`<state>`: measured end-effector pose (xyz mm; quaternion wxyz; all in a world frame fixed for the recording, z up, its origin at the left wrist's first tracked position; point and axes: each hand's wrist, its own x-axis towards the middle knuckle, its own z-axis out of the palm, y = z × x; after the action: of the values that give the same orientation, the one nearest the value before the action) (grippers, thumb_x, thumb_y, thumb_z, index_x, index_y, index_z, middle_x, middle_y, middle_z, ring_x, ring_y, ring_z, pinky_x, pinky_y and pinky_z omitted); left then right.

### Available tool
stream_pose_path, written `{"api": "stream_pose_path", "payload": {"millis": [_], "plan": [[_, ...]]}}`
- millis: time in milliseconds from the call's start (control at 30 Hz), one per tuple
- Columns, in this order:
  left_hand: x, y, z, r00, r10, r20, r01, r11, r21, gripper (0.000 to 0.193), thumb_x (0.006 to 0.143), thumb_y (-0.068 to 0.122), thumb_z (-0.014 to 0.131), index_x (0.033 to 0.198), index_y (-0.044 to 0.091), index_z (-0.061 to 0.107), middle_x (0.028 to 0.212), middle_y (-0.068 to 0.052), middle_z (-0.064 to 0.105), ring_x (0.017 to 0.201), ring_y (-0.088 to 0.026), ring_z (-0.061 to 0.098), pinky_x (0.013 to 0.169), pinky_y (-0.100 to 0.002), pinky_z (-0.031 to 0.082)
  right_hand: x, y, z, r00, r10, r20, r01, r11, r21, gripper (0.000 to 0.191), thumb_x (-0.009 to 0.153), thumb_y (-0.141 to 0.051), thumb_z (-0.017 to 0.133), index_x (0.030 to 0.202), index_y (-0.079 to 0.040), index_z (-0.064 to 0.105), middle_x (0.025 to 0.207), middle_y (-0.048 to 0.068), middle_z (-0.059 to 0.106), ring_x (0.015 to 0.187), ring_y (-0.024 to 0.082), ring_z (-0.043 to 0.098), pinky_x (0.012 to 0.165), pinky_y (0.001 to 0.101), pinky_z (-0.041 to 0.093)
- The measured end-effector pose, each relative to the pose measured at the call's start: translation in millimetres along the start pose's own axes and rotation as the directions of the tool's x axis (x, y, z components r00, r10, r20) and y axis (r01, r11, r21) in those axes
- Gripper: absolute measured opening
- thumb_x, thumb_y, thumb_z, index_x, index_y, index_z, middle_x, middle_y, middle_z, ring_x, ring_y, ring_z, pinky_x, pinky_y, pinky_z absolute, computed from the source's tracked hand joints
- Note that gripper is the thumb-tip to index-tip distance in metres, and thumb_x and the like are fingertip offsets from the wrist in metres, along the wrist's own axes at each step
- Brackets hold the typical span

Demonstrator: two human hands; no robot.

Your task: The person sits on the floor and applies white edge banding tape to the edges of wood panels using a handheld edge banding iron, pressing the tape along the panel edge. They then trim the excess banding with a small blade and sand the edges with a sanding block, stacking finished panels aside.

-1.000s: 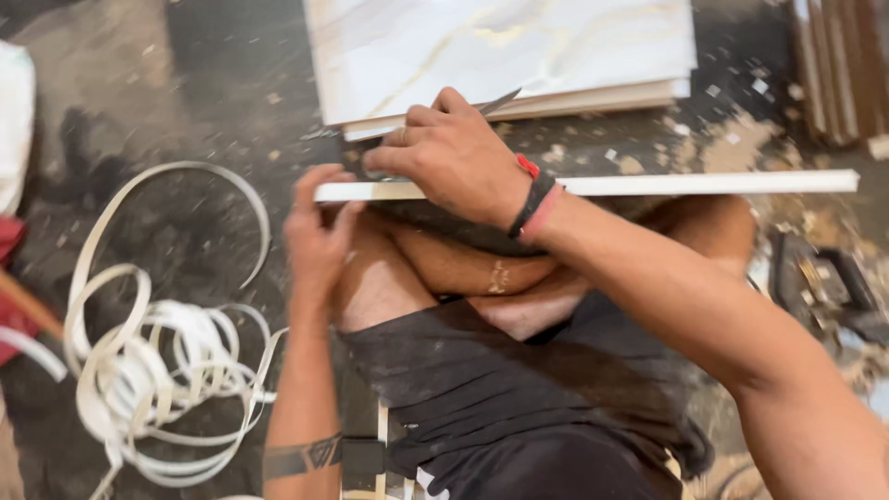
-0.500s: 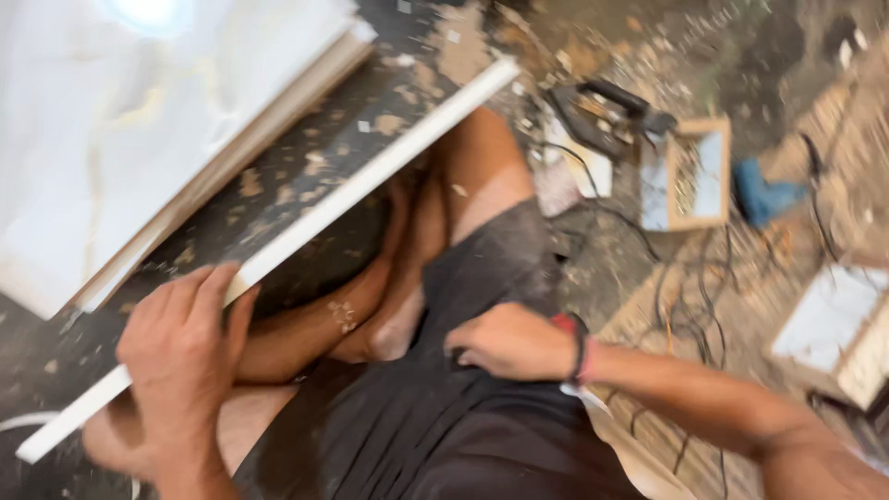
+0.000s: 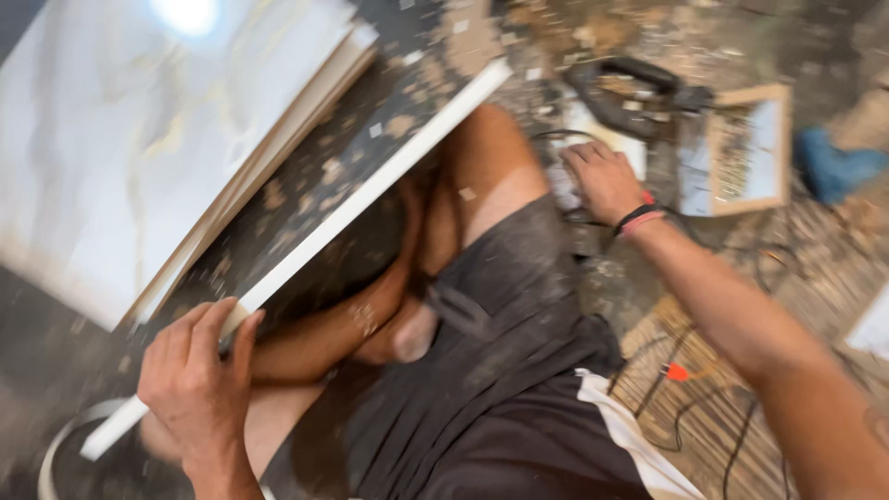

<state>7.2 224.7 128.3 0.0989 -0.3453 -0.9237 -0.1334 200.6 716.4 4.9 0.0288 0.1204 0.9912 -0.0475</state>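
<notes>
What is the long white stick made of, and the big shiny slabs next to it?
The long white strip looks like painted or laminated wood, flat and matte, though blur leaves it open. The slabs seem marble-patterned panels: glossy glare on top, pale board-like layered edges.

Black shorts with white panel, red-and-black bands on right wrist (image 3: 639,218).
</notes>
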Motion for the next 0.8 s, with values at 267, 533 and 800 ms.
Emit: {"api": "stream_pose_path", "payload": {"millis": [267,533,800], "plan": [[-91.4,-81.7,-49.5,0.961,-0.278,0.001,0.277,0.958,0.079,0.028,0.091,0.022,0.088,0.109,0.008,0.073,0.11,-0.008,0.073,0.101,-0.03,0.068,0.093,-0.04,0.052,24.8,-0.5,25.5,0.842,-0.014,0.539,0.118,0.98,-0.161,0.03,0.085,-0.03,0.069,0.113,-0.02,0.075,0.103,0.012,0.076,0.1,0.033,0.071,0.088,0.0459,0.056],[-110.4,-125.9,-16.0,0.67,-0.66,0.339,0.629,0.262,-0.732,0.037,0.08,-0.01,0.068,0.114,0.005,0.07,0.107,-0.002,0.074,0.097,-0.01,0.069,0.084,-0.026,0.055,98.6,-55.6,-124.8,0.969,-0.106,0.225,-0.125,0.576,0.808,0.046,0.087,-0.026,0.068,0.129,-0.008,0.064,0.124,0.026,0.062,0.114,0.037,0.064,0.083,0.0401,0.059],[-112.9,-166.2,8.0,0.732,-0.542,0.414,0.648,0.364,-0.669,0.033,0.082,-0.007,0.078,0.114,0.003,0.078,0.102,-0.007,0.079,0.092,-0.014,0.073,0.086,-0.027,0.058,137.9,-197.3,-168.3,0.657,-0.694,0.294,0.538,0.705,0.463,0.059,0.092,-0.02,0.064,0.145,0.003,0.05,0.15,0.038,0.046,0.134,0.037,0.054,0.081,0.0308,0.061]]}}
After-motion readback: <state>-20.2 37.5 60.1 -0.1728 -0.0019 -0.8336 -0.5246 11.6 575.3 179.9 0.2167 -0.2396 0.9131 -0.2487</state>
